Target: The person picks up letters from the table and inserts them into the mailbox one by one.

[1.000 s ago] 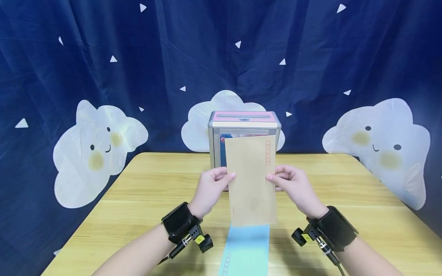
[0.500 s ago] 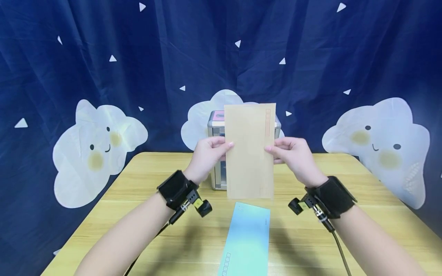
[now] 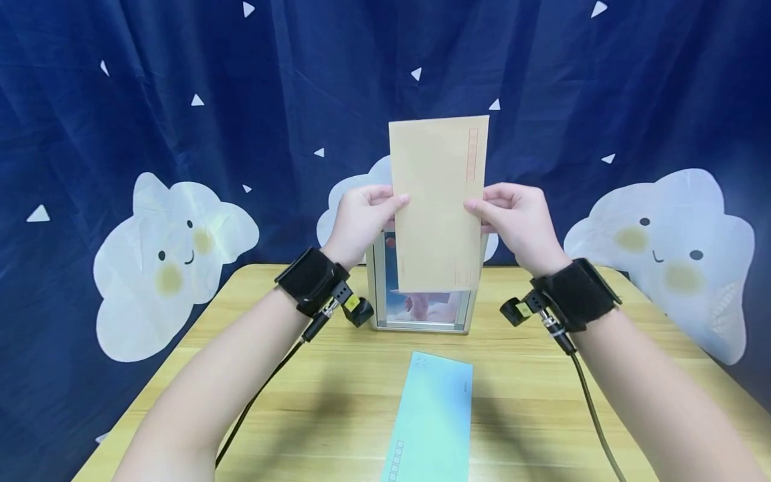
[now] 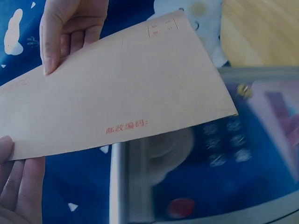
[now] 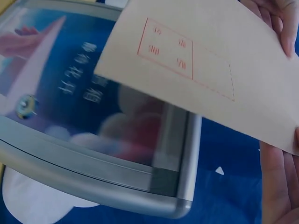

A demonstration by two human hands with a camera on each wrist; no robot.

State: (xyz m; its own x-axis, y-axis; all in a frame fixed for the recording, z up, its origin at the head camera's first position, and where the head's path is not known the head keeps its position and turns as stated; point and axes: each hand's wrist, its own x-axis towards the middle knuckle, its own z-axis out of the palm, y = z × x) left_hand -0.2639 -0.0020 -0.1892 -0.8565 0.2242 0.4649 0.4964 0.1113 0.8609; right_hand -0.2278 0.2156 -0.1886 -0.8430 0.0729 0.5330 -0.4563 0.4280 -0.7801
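A tan paper envelope (image 3: 440, 207) with red print is held upright in front of the box, its long sides vertical in the head view. My left hand (image 3: 367, 217) pinches its left edge, thumb on the near face. At the opposite edge my right hand (image 3: 512, 217) pinches it the same way. Behind the envelope stands a silver-framed box (image 3: 378, 288) with a blue picture panel (image 5: 88, 79); its top is hidden in the head view. Both wrist views show the envelope's lower end overlapping the box front.
A light blue envelope (image 3: 430, 422) lies on the wooden table (image 3: 301, 395) near the front, below the held one. A dark blue curtain (image 3: 337, 73) with white clouds hangs behind the table. Cables run from both wrist cameras.
Both hands have raised the tan envelope, from low in front of the box to a height where its top edge stands against the curtain. The blue envelope stays in place.
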